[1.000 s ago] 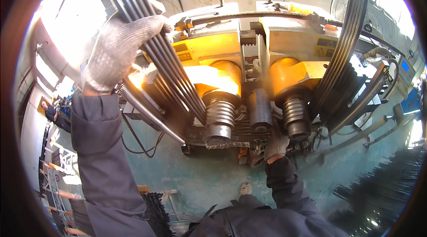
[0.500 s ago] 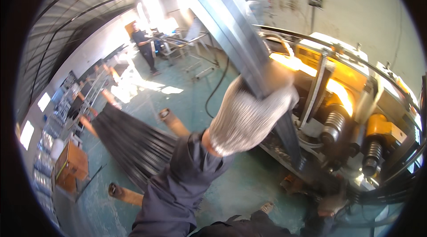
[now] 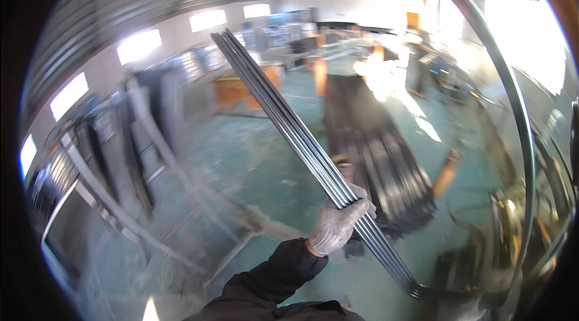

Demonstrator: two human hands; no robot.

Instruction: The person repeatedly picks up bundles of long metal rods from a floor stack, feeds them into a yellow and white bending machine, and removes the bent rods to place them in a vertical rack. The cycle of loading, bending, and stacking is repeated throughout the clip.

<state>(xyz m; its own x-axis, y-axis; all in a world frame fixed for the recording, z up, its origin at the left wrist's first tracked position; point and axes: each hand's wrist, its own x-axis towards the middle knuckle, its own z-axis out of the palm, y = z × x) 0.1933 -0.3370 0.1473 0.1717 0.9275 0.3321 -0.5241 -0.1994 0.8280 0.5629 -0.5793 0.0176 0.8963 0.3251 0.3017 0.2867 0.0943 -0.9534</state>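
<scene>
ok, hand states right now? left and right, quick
Left hand: gloved, closed around the bundle of long metal strips.
Right hand: not in view, cannot be told.

Open green floor [image 3: 259, 164] lies left of the gloved fingers [image 3: 353, 200]. A stack of dark metal strips [image 3: 377, 146] blocks the right, a curved rail [image 3: 512, 98] beyond.

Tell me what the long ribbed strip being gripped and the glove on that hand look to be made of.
The ribbed strip looks like metal, probably steel or aluminium: grey, glossy, bright highlights along its ridges. The glove on the left hand looks like knitted cotton-type fabric: off-white, matt, with a visible weave and ribbed cuff.
</scene>
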